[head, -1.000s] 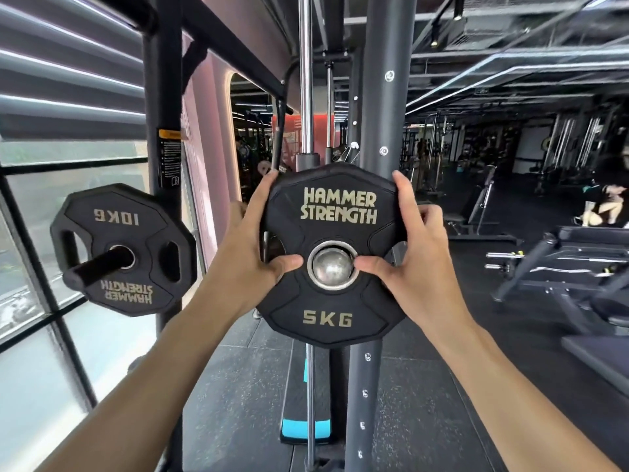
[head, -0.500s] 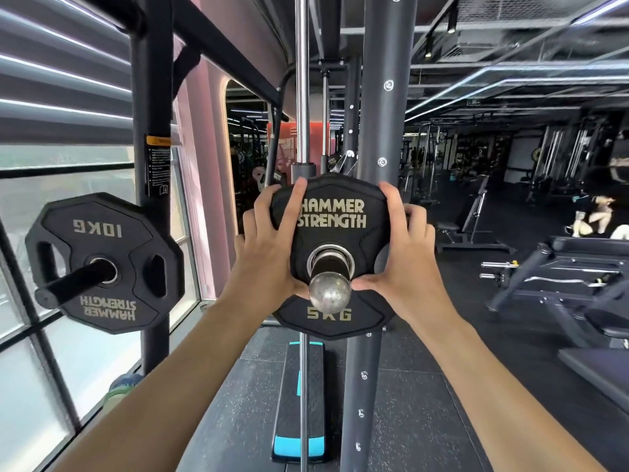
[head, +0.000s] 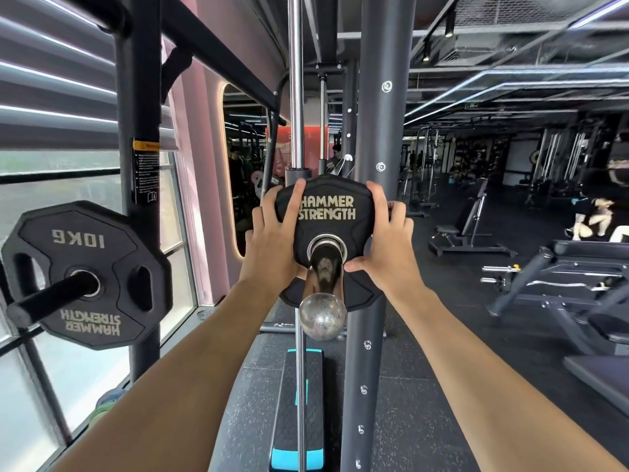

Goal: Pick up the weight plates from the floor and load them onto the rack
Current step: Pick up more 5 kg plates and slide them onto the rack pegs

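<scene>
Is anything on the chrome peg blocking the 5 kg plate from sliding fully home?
Nothing visible. The plate is already threaded on the chrome peg, held by the left hand and right hand. The peg behind it is hidden.

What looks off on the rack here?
Only the 10KG plate on the left peg: it hangs upside down, lettering inverted. The plate in both hands sits upright on the chrome peg.

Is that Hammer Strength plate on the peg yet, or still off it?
On. The chrome peg runs through the centre hole of the plate, its ball end sticking out in front, while the left hand and right hand hold the plate's sides.
</scene>
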`<control>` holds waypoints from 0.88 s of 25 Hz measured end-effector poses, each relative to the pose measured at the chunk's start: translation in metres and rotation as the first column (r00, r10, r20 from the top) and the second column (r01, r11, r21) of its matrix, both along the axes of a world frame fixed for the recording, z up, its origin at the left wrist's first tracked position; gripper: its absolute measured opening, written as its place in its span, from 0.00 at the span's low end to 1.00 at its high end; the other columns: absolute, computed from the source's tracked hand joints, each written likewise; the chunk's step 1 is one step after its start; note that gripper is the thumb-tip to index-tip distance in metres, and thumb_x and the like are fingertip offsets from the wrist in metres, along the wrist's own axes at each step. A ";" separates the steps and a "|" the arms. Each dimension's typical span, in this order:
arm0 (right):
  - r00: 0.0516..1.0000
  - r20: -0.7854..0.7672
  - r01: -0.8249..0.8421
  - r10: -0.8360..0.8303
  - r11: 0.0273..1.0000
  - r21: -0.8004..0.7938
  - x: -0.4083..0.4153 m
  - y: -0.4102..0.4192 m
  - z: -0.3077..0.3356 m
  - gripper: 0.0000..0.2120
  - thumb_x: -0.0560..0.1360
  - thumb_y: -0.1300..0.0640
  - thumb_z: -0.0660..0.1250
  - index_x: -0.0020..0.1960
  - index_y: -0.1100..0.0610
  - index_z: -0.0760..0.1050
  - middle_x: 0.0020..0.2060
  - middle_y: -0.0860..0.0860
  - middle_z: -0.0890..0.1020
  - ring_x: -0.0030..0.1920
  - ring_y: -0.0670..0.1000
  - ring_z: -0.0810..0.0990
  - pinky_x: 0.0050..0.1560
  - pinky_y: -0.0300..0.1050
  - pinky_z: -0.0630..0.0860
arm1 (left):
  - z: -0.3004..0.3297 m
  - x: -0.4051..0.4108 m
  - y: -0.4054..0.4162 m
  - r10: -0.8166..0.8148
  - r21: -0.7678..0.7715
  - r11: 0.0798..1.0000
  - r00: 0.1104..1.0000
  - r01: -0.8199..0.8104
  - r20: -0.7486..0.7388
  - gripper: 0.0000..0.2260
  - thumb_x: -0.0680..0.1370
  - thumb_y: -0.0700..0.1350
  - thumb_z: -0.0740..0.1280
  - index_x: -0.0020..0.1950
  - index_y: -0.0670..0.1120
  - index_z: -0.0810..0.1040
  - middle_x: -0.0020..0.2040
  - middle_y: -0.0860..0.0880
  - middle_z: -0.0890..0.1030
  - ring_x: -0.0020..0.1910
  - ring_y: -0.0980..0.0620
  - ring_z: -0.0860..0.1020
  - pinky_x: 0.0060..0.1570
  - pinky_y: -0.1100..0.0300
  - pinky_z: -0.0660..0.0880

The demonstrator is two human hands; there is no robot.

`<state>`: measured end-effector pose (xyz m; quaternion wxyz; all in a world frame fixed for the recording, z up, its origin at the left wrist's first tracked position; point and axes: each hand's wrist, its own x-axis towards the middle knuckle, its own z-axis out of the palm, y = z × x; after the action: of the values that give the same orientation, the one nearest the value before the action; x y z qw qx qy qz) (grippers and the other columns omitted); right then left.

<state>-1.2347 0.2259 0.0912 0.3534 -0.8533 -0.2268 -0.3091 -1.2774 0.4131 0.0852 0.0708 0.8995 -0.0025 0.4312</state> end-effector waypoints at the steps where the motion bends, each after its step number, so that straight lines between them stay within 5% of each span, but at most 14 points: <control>1: 1.000 -0.006 0.001 -0.001 1.000 0.009 0.005 0.001 -0.001 0.67 0.52 0.63 0.86 0.77 0.39 0.48 0.65 0.54 0.64 0.63 0.59 0.66 0.64 0.62 0.70 | 0.002 0.005 0.001 0.004 0.004 1.000 1.000 -0.004 -0.011 0.62 0.62 0.48 0.82 0.80 0.59 0.38 0.75 0.42 0.55 0.69 0.39 0.63 0.56 0.36 0.75; 9: 1.000 -0.029 -0.010 0.009 0.999 -0.043 0.022 0.004 0.002 0.67 0.55 0.63 0.85 0.79 0.40 0.45 0.67 0.55 0.63 0.64 0.60 0.66 0.65 0.61 0.68 | 0.000 0.020 0.002 0.044 -0.010 0.999 0.999 -0.044 -0.014 0.64 0.61 0.46 0.83 0.79 0.60 0.38 0.75 0.42 0.56 0.68 0.39 0.65 0.52 0.35 0.77; 14: 0.999 -0.003 0.033 -0.035 0.962 -0.270 0.015 0.006 0.023 0.68 0.58 0.62 0.84 0.80 0.40 0.40 0.72 0.53 0.60 0.68 0.62 0.64 0.65 0.64 0.70 | 0.006 0.008 0.014 -0.050 -0.142 0.990 0.984 0.026 -0.173 0.66 0.59 0.40 0.84 0.80 0.57 0.39 0.74 0.42 0.56 0.71 0.39 0.64 0.65 0.38 0.72; 19: 0.989 -0.139 -0.076 0.046 0.973 -0.219 -0.007 0.011 0.049 0.56 0.68 0.58 0.79 0.80 0.38 0.43 0.78 0.51 0.53 0.76 0.62 0.53 0.68 0.76 0.60 | 0.028 -0.039 0.013 -0.036 -0.181 0.983 0.987 0.007 -0.156 0.44 0.73 0.45 0.76 0.81 0.54 0.52 0.76 0.46 0.57 0.72 0.42 0.63 0.68 0.44 0.71; 22: 0.955 -0.025 -0.297 0.297 0.955 -0.008 -0.042 0.016 0.061 0.39 0.77 0.52 0.70 0.81 0.46 0.52 0.77 0.52 0.61 0.77 0.54 0.56 0.74 0.59 0.58 | 0.043 -0.086 0.016 -0.009 -0.103 0.995 0.996 0.000 -0.088 0.32 0.79 0.53 0.68 0.80 0.49 0.59 0.76 0.46 0.62 0.74 0.44 0.63 0.69 0.44 0.69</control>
<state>-1.2762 0.2423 0.1526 0.3936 -0.8151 -0.3499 -0.2413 -1.3636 0.4291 0.1283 0.1182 0.9128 0.0207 0.3903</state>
